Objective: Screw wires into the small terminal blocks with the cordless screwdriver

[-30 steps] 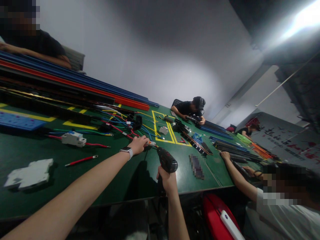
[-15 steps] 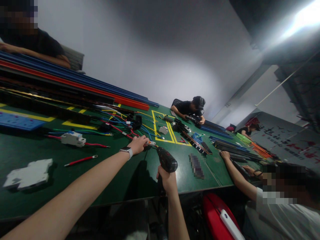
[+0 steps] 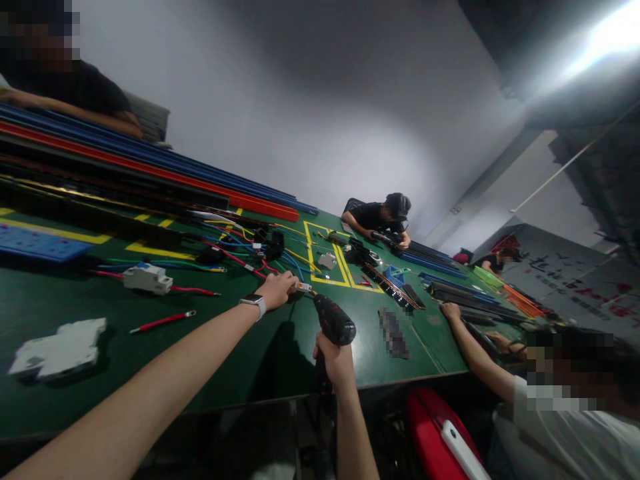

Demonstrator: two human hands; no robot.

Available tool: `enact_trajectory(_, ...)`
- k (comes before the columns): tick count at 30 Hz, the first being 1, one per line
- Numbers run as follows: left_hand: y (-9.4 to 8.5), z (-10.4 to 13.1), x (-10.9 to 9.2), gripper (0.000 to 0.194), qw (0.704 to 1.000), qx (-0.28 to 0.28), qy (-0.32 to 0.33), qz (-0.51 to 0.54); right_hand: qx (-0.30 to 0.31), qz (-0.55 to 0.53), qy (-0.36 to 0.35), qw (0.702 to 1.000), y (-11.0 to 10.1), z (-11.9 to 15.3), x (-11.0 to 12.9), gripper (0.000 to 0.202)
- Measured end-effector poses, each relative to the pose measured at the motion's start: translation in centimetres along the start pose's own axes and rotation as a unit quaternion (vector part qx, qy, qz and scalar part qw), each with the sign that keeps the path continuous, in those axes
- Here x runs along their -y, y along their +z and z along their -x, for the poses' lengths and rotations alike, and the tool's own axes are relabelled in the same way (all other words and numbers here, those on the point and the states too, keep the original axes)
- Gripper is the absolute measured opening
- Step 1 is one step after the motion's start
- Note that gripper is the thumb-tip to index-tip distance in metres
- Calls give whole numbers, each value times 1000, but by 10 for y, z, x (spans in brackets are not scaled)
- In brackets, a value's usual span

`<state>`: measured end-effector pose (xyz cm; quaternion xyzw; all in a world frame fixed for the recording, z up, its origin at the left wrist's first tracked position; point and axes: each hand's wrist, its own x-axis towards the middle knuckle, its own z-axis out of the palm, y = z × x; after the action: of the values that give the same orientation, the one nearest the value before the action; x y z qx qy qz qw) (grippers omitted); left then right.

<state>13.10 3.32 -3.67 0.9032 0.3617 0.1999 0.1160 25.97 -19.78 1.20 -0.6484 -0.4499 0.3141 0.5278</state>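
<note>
My right hand (image 3: 334, 359) is wrapped round the handle of a black cordless drill (image 3: 334, 321), whose tip points left. The bit meets the end of a small white circuit breaker (image 3: 303, 287) with an orange mark. My left hand (image 3: 278, 291), with a watch on the wrist, grips that breaker from its left side; the fingers hide most of it. Red, blue and green wires (image 3: 250, 267) run behind the left hand. Nearer the left lies another breaker (image 3: 147, 279) with red leads, a short red cable (image 3: 164, 321) with a metal lug, and a larger white breaker (image 3: 60, 347).
Long blue and orange rails (image 3: 263, 205) are stacked along the table's far side. A blue power strip (image 3: 43, 241) lies at the left. A co-worker's arm (image 3: 475, 347) rests on the table at the right; other people sit at the far side. A red stool (image 3: 435, 427) stands below the edge.
Almost nothing differs. Both hands, the drill and the breaker keep their places, and the view has shifted very slightly.
</note>
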Motion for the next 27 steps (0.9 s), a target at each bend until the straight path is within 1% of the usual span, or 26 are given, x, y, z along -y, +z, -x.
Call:
enact_trajectory(11, 1, -1, 0, 27, 1000, -1, 4, 0, 0, 2, -13, 1000, 0, 0, 2, 14)
enact_trajectory(22, 2, -1, 1, 27, 1000, -6, 4, -2, -4, -9, -9, 1000, 0, -2, -1, 13)
enact_trajectory(27, 1, 0, 0, 28, 1000, 2, 1, -2, 3, -4, -9, 1000, -1, -2, 0, 13)
